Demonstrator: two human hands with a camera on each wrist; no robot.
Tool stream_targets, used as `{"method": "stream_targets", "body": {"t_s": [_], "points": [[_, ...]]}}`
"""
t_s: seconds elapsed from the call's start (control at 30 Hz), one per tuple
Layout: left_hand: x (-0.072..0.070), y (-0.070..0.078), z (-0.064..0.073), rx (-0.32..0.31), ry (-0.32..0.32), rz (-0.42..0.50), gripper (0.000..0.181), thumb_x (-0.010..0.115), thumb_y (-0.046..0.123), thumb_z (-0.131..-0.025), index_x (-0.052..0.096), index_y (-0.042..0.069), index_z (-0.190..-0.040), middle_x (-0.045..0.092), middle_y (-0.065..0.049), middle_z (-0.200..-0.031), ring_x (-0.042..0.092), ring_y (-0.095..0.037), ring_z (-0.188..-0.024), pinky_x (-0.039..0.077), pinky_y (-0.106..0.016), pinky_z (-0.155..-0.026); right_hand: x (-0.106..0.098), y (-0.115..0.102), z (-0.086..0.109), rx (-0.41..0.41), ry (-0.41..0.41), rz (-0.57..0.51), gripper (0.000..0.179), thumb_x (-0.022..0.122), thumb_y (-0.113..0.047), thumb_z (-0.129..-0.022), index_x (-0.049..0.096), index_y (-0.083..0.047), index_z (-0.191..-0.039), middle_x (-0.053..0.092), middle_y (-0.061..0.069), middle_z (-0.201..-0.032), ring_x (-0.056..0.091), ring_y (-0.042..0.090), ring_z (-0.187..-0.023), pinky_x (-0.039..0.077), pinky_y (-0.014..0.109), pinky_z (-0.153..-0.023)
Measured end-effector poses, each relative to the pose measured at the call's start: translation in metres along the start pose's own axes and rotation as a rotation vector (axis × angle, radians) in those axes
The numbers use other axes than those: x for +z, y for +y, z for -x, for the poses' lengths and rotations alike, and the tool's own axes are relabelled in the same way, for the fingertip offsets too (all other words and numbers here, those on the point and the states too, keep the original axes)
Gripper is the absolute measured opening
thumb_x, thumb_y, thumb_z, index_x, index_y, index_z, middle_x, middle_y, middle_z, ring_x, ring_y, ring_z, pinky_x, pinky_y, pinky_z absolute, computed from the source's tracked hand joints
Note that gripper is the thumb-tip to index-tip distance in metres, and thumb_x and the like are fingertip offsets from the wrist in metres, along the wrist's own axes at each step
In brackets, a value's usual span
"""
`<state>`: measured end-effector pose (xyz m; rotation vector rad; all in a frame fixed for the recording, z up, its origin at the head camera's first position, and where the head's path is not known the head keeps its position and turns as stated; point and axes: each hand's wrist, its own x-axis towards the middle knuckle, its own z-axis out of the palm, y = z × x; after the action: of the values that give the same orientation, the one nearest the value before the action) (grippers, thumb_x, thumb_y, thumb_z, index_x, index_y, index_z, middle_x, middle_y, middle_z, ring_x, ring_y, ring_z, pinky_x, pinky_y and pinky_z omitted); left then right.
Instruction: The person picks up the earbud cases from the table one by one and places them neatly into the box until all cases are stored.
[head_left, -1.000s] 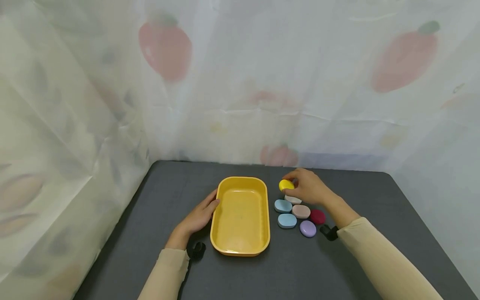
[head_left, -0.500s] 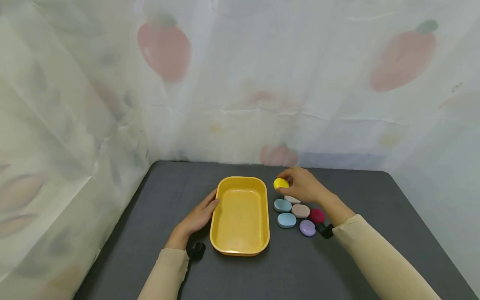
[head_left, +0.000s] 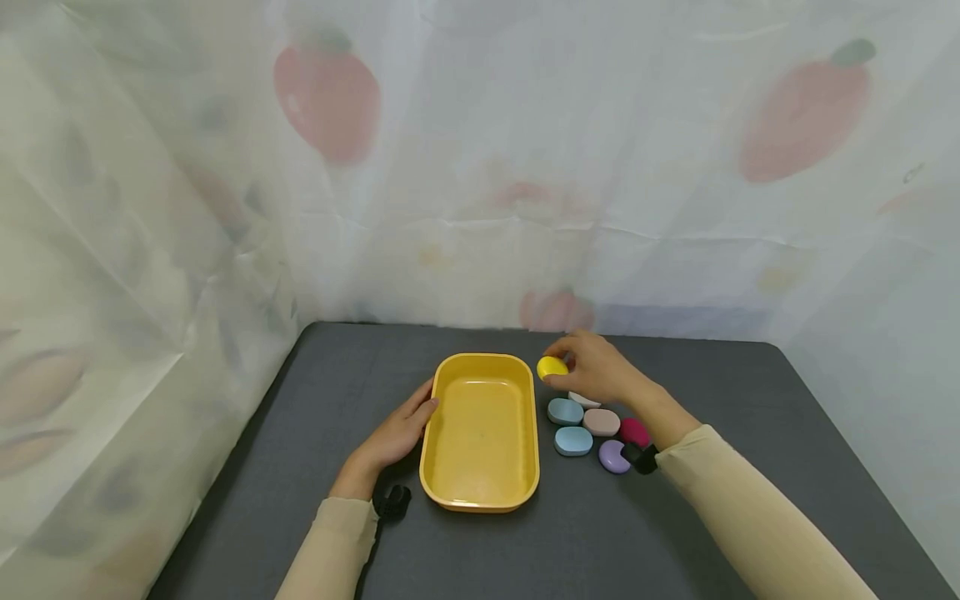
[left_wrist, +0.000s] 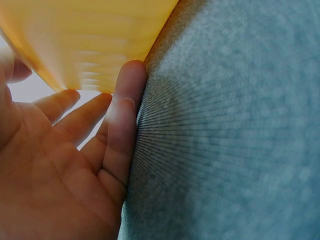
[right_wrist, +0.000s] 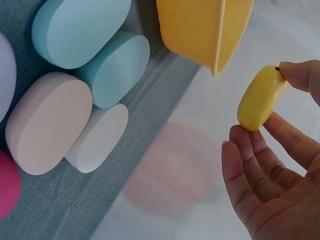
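Note:
My right hand (head_left: 597, 368) pinches a small glossy yellow oval piece (right_wrist: 257, 97) between thumb and fingers. It has rounded edges and a tiny dark spot by the thumb tip. In the head view it hangs just right of the far right corner of a yellow rectangular tray (head_left: 483, 433). Nothing lies inside the tray. Along the tray's left side rests my left hand (head_left: 397, 429), thumb at the rim. In the left wrist view its fingers (left_wrist: 131, 82) stretch fairly straight against the outer wall, close over the tabletop.
Right of the tray lie two light blue oval pieces (head_left: 573, 442), a pale pink one (head_left: 602, 422), a white one (right_wrist: 97, 140), a purple one (head_left: 613, 457) and a crimson one (head_left: 634, 432). The dark grey table (head_left: 300, 525) ends at a printed curtain (head_left: 465, 167).
My right hand has moved left toward the tray with the yellow oval piece in its fingers. The left hand and the tray have stayed in place.

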<state>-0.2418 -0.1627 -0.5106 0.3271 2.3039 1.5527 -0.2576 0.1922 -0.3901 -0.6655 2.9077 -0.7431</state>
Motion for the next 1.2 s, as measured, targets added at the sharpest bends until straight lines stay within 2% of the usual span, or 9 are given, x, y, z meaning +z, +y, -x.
{"method": "stream_targets", "body": {"t_s": [0.23,0.47,0.93,1.2], "points": [[0.0,0.0,0.0,-0.002,0.007,-0.003,0.057,0.038,0.044,-0.114,0.018,0.035,-0.166,0.024,-0.001,-0.172,0.038,-0.029,-0.153,0.044,-0.054,-0.116,0.001,-0.006,-0.002,-0.012,0.008,0.017,0.039,0.081,-0.034,-0.091,0.075,-0.012,-0.123,0.064,0.005,-0.108,0.063,0.026,-0.099,0.055,0.036,-0.082],[0.0,-0.001,0.001,-0.005,0.008,-0.011,0.057,0.038,0.044,-0.113,0.018,0.035,-0.166,0.025,-0.001,-0.172,0.039,-0.029,-0.152,0.044,-0.054,-0.116,0.004,-0.008,-0.007,-0.028,-0.003,-0.018,0.037,0.081,-0.033,-0.091,0.076,-0.013,-0.123,0.067,0.003,-0.109,0.065,0.027,-0.099,0.056,0.035,-0.082],[0.0,-0.001,0.0,-0.015,0.014,-0.015,0.058,0.039,0.046,-0.113,0.019,0.035,-0.166,0.027,-0.001,-0.171,0.042,-0.029,-0.15,0.046,-0.053,-0.114,0.006,-0.014,-0.014,-0.086,-0.002,-0.027,0.033,0.08,-0.029,-0.092,0.077,-0.015,-0.121,0.072,-0.001,-0.11,0.066,0.018,-0.096,0.059,0.034,-0.083],[0.001,-0.001,0.0,-0.017,0.012,-0.002,0.058,0.04,0.045,-0.113,0.019,0.035,-0.166,0.027,-0.001,-0.171,0.041,-0.029,-0.15,0.046,-0.052,-0.115,0.01,-0.018,-0.017,-0.07,-0.023,-0.051,0.036,0.08,-0.028,-0.092,0.076,-0.013,-0.124,0.072,0.001,-0.114,0.067,0.02,-0.099,0.06,0.036,-0.086]]}}
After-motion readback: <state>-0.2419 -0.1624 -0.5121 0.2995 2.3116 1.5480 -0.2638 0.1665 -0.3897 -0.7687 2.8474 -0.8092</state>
